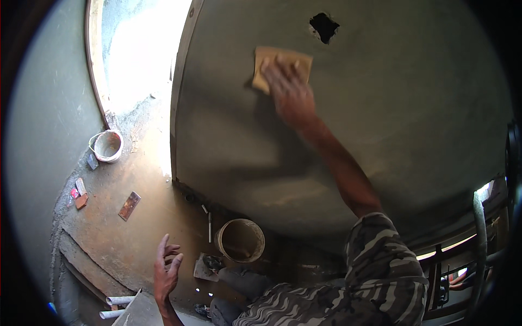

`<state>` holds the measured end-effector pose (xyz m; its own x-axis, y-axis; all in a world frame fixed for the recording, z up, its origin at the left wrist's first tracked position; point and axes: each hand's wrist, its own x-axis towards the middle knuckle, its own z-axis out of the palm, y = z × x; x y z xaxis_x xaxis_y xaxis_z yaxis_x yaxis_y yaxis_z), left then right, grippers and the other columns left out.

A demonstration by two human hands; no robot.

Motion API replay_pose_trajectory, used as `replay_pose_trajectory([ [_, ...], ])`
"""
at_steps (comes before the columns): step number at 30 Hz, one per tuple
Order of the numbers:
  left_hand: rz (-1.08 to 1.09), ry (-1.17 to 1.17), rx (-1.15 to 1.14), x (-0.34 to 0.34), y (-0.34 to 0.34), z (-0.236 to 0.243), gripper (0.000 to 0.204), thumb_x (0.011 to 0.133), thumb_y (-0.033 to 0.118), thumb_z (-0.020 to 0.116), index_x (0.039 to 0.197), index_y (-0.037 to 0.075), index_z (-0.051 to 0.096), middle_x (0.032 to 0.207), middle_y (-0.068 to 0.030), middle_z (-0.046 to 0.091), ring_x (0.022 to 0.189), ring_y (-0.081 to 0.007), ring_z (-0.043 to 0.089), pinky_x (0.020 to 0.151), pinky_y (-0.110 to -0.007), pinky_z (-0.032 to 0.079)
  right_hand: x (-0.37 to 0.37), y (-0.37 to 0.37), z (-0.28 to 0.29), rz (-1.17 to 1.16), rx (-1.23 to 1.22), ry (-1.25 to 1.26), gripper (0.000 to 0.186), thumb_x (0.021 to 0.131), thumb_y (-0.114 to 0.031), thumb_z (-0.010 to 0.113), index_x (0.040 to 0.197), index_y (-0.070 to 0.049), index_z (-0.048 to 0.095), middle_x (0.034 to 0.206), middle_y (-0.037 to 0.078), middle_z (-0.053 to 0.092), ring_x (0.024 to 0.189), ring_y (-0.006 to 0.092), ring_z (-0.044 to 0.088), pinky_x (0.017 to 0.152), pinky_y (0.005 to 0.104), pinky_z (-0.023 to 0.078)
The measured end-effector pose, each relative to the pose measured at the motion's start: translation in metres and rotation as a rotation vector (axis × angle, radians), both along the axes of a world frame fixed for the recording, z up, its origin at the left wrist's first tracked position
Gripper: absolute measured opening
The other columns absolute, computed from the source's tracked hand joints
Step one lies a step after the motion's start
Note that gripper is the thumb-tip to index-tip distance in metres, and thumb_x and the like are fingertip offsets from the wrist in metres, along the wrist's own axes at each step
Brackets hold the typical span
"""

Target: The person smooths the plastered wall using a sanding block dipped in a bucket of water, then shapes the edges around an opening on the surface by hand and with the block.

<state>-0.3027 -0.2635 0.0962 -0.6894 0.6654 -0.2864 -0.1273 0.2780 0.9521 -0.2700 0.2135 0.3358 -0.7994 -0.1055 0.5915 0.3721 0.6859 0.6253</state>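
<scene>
Gripping tan rectangular float (263,56) in right hand (292,95), with fingers bent over its back; too blurred to tell exact hold. Set apparently flat against grey wall (391,108), below and left of ragged hole (324,27), probably gripped centrally to press evenly across face. Holding left hand (166,269) empty in air over floor (157,201), fingers loosely spread, well apart from wall, likely for balance. Beside foot (212,263): round bucket (239,231), likely put there for easy reach. Farther left: white pail (110,140) near doorway (141,60), flat rectangular plate (129,206), likely parked out of footing.
</scene>
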Motion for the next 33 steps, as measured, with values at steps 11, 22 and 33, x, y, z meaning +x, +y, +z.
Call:
replay_pose_trajectory([
  [11,-0.092,0.011,0.020,0.006,0.010,0.019,0.062,0.086,0.010,0.069,0.143,0.004,0.047,0.116,-0.0164,0.065,0.104,-0.0244,0.063,0.085,-0.039,0.052,0.039,0.012,-0.018,0.026,-0.053,-0.110,0.042,0.094,-0.015,0.052,0.135,-0.012,0.058,0.148,0.004,0.049,0.142,0.0267,0.038,0.119,0.0493,0.025],
  [22,-0.126,-0.063,-0.004,0.024,0.010,0.015,0.056,0.088,0.010,0.069,0.140,0.003,0.050,0.111,-0.0141,0.067,0.099,-0.0222,0.066,0.081,-0.035,0.056,0.094,0.019,0.010,-0.099,-0.113,-0.132,0.054,0.086,-0.009,0.054,0.140,-0.014,0.054,0.149,0.000,0.048,0.142,0.0243,0.039,0.119,0.0518,0.024],
  [33,-0.188,0.009,0.064,0.031,0.032,0.011,0.052,0.088,0.013,0.070,0.137,0.002,0.053,0.112,-0.0142,0.068,0.102,-0.0225,0.067,0.086,-0.038,0.056,0.044,0.031,0.172,-0.067,0.231,0.232,0.047,0.096,-0.019,0.052,0.143,-0.017,0.050,0.147,0.000,0.050,0.139,0.0313,0.040,0.115,0.0514,0.026],
])
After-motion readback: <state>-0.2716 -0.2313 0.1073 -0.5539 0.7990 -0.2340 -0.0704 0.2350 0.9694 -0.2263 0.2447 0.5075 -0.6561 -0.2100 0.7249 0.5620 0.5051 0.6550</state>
